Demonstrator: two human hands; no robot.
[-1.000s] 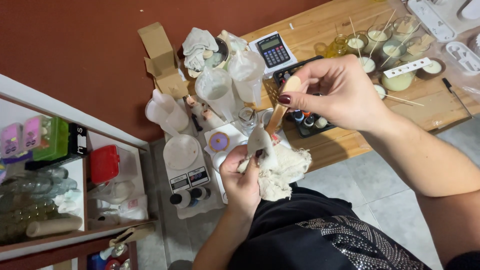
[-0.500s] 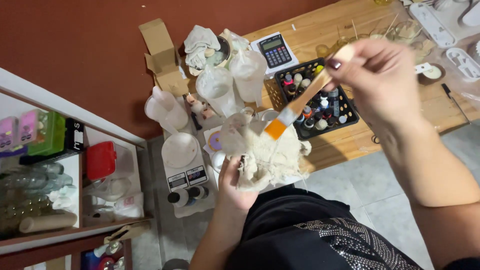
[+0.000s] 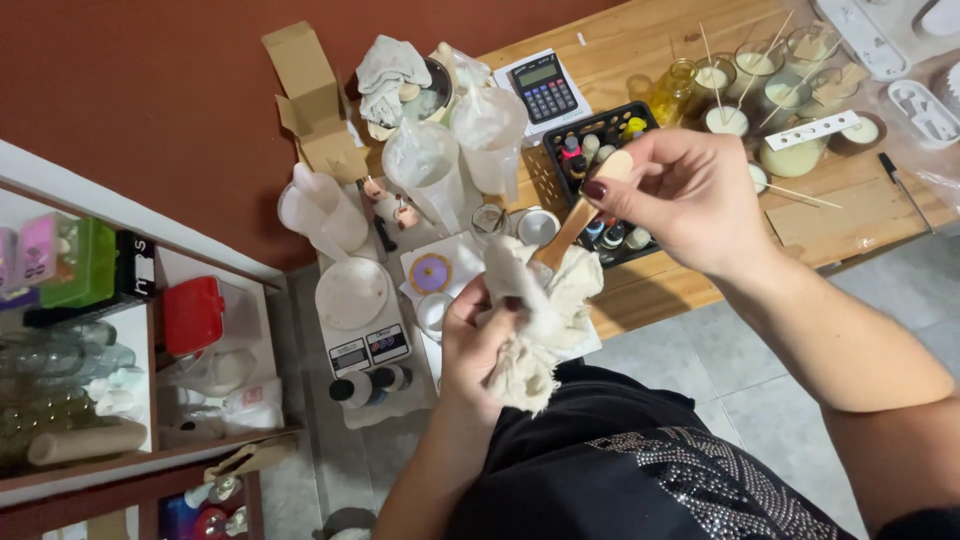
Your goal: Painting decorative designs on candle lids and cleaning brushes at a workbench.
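At frame centre our left hand [image 3: 478, 345] is closed around a crumpled white cloth [image 3: 540, 320]. Our right hand [image 3: 680, 195] pinches the upper end of a wooden stir stick [image 3: 575, 220], whose lower end is buried in the cloth. Left of the cloth sits a kitchen scale [image 3: 358, 312]; behind the stick, a black tray of small bottles [image 3: 598, 135].

Even, fairly bright indoor light falls from above on a cluttered wooden table [image 3: 640, 290], casting only soft, short shadows beneath the hands and containers. Faint glare shows on the plastic cups [image 3: 430, 165] and the scale [image 3: 355, 300]. The centre is sharp; the shelf [image 3: 80, 330] at left looks softer and bends with wide-angle distortion towards the edges.
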